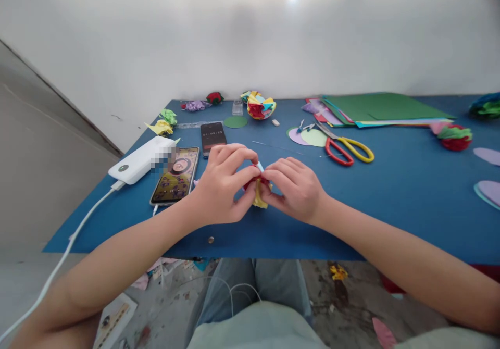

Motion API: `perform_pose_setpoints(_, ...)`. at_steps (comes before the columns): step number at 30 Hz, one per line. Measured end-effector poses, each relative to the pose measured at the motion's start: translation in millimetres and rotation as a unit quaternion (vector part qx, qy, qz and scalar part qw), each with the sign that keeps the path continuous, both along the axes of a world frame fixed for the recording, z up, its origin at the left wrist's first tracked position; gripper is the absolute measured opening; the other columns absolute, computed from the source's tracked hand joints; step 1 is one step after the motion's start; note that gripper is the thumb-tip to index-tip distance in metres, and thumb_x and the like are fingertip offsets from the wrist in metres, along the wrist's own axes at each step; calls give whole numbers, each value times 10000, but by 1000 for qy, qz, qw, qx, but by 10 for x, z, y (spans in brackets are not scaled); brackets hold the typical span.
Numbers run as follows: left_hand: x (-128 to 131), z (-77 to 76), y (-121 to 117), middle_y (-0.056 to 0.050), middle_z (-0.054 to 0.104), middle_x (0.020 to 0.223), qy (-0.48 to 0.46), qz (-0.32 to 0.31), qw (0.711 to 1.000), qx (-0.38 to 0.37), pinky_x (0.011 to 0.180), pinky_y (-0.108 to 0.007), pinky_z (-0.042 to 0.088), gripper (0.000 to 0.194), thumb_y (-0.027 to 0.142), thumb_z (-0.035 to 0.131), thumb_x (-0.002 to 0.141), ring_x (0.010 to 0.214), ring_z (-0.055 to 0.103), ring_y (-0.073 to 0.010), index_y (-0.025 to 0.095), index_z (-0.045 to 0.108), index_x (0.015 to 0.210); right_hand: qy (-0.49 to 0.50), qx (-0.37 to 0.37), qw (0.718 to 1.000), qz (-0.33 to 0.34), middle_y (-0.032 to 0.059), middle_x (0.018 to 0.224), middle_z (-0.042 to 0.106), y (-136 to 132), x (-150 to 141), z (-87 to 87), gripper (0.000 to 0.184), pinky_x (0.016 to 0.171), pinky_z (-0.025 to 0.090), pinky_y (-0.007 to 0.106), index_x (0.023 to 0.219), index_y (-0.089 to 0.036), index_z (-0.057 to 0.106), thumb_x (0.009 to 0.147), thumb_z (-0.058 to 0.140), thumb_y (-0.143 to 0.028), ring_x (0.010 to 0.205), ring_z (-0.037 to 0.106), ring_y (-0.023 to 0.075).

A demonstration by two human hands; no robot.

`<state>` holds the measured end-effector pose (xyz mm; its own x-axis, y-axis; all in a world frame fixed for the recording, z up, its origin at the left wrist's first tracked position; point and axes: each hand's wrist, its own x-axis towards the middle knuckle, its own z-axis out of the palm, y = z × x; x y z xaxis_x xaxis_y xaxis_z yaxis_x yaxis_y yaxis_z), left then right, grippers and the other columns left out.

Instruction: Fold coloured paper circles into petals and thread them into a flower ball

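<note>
A small paper flower (259, 199) in yellow and dark red, with a light blue bit at its top, is pinched between both hands over the front middle of the blue table. My left hand (226, 185) closes on its left side with thumb and index finger. From the right, my right hand (292, 188) grips it with bent fingers. Much of the flower is hidden behind the fingers. Just beyond my hands a thin needle (273, 147) or wire lies on the table. Scissors (344, 148) with red and yellow handles rest open to the right.
On the left lie a white power bank (142, 157) with a cable, a phone (177, 174) and a darker phone (213, 136). Finished paper flowers (261, 107) stand at the back. Coloured paper sheets (386, 108) are stacked back right, paper circles (314, 137) nearer.
</note>
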<state>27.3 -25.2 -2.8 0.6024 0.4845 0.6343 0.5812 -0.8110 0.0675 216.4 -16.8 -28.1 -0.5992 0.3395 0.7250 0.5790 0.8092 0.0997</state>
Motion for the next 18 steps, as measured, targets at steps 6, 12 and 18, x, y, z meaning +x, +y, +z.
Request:
perform_pose_setpoints(6, 18, 92, -74, -62, 593, 931, 1, 6, 994, -108, 828, -378, 341, 158, 300, 520, 790, 884, 489, -208, 177, 590, 860, 9, -9, 1000, 23, 72, 781, 605, -4, 1, 53, 76, 649, 452, 301, 879, -167, 522, 855, 451, -176, 710, 522, 167)
perform_pose_setpoints(12, 33, 83, -32, -41, 599, 876, -41, 10, 981, -188, 795, -321, 396, 171, 328, 594, 767, 835, 514, -175, 162, 608, 804, -12, -24, 999, 21, 71, 786, 595, -14, 21, 61, 108, 648, 458, 295, 874, -180, 532, 873, 425, -192, 712, 526, 167)
perform_pose_setpoints(18, 40, 24, -8, -26, 636, 819, -90, -6, 977, -196, 733, -266, 433, 77, 182, 568, 786, 772, 546, -138, 158, 635, 757, 41, -114, 991, 52, 69, 784, 574, -50, 23, 81, 120, 637, 446, 269, 873, -142, 536, 875, 421, -181, 708, 515, 148)
